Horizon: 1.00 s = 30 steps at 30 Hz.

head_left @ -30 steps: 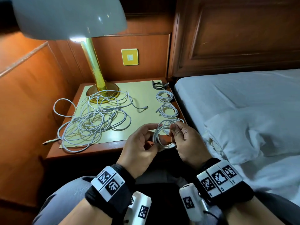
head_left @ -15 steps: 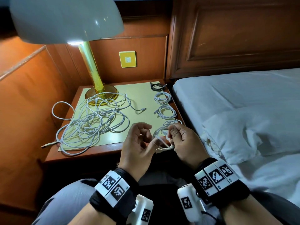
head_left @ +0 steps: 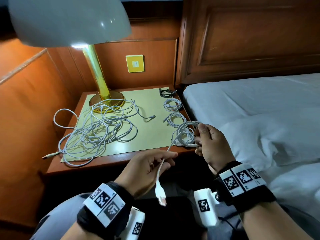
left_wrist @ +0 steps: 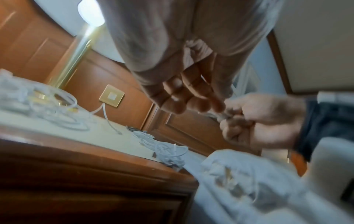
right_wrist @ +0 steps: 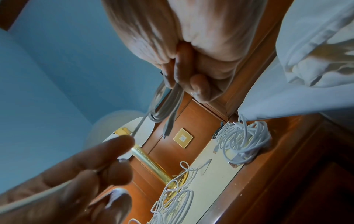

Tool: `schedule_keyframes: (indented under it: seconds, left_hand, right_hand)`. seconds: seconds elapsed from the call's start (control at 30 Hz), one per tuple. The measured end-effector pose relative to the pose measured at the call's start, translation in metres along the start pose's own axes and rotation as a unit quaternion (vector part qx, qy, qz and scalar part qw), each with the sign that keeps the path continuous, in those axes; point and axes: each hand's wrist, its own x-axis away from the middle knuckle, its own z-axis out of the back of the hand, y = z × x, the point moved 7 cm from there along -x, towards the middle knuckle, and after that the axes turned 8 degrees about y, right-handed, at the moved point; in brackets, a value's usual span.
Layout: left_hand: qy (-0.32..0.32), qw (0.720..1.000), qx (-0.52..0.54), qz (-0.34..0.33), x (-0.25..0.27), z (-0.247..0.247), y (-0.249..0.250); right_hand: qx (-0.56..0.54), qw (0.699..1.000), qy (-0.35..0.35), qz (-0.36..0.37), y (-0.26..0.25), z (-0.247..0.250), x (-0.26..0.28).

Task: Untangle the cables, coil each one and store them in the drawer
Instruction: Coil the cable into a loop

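Since the earlier frame the free end point(head_left: 160, 194) of the white cable has been drawn out of the coil point(head_left: 186, 134) and down toward the lap by the left hand point(head_left: 149, 168), which is curled round it. The coil is pinched in the right hand point(head_left: 210, 146) at the tabletop point(head_left: 121, 158) edge. The tail is best wrapped snugly round the loops, with the coil kept gripped.

The head camera looks forward and down from above onto the worktop point(head_left: 149, 139) and bed point(head_left: 251, 104). Each wrist camera sits close under its palm, facing up along the fingers point(left_wrist: 184, 97). All three views share the yellow wall switch point(head_left: 135, 63).
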Motion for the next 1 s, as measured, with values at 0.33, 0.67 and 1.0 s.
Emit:
schedule_keyframes:
  seconds: [0.33, 0.67, 1.0]
  left_hand:
    - [0.071, 0.97, 0.167, 0.161, -0.001, 0.004, -0.016]
    - [0.201, 0.911, 0.286, 0.218, -0.006, -0.001, -0.023]
    - [0.186, 0.823, 0.462, 0.272, -0.006, -0.007, -0.019]
  right_hand:
    - [-0.105, 0.99, -0.084, -0.038, -0.006, -0.021, 0.019]
    - [-0.05, 0.989, -0.137, -0.017, -0.001, -0.04, 0.04]
    - [-0.173, 0.962, -0.181, -0.108, -0.001, -0.053, 0.055]
